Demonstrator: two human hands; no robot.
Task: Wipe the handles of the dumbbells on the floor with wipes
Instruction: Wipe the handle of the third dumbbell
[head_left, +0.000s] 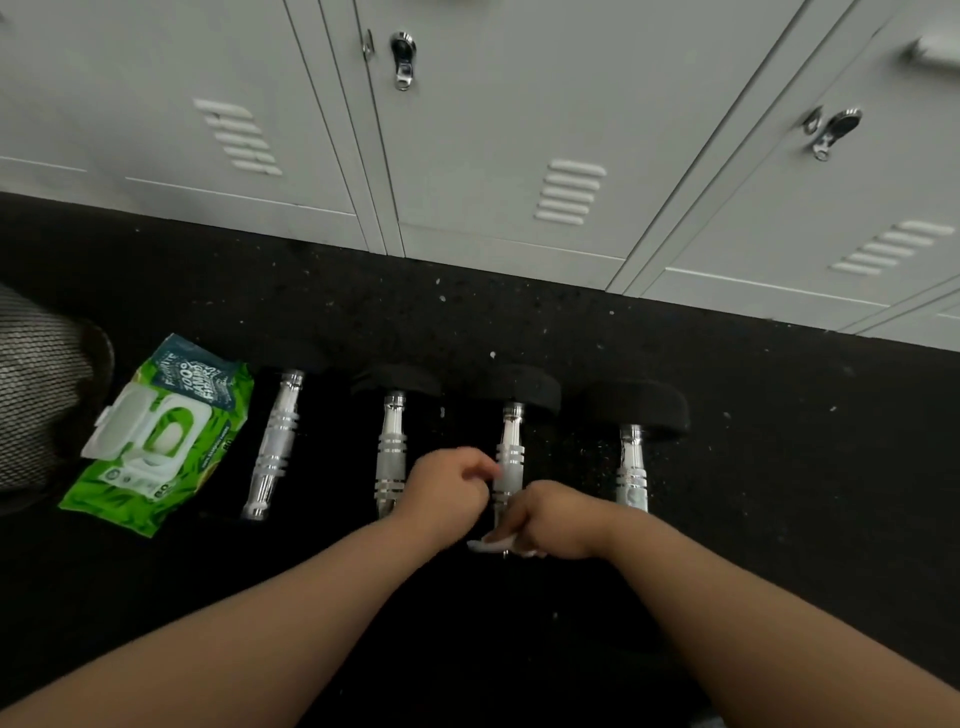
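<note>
R hand (550, 522) clenching white wipe (491, 544) at 3rd dumbbell handle (508, 457), L hand (447, 488) curled beside it, grasping nothing seen, wipes pack (156, 436) on floor (779, 467)

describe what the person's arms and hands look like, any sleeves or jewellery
Both forearms are bare up to the frame's lower edge, with no sleeve in view. The left hand and right hand wear no gloves. No watch, bracelet or ring shows on either, though the fingers are partly hidden and slightly blurred.
</note>
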